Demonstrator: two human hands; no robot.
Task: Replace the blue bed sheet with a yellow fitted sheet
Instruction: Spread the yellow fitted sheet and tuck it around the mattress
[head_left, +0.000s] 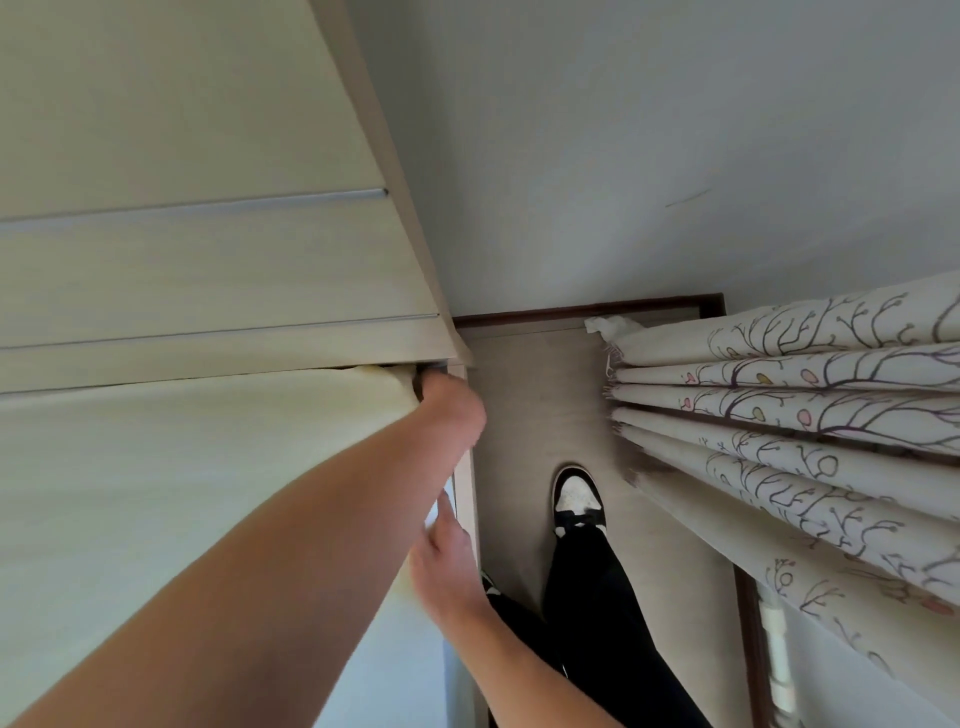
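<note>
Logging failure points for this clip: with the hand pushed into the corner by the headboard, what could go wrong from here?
1. The left hand is wedged at the corner where the yellow fitted sheet meets the headboard; fingers could get pinched, or the sheet could slip off the corner.
2. The right hand works the side edge close behind; pulling there could drag the corner loose.
3. The aisle beside the curtain is narrow, so the shoe has little footing.

Left hand (451, 402) fingertips hidden behind the yellow sheet (182, 467) corner; grip unclear.
</note>
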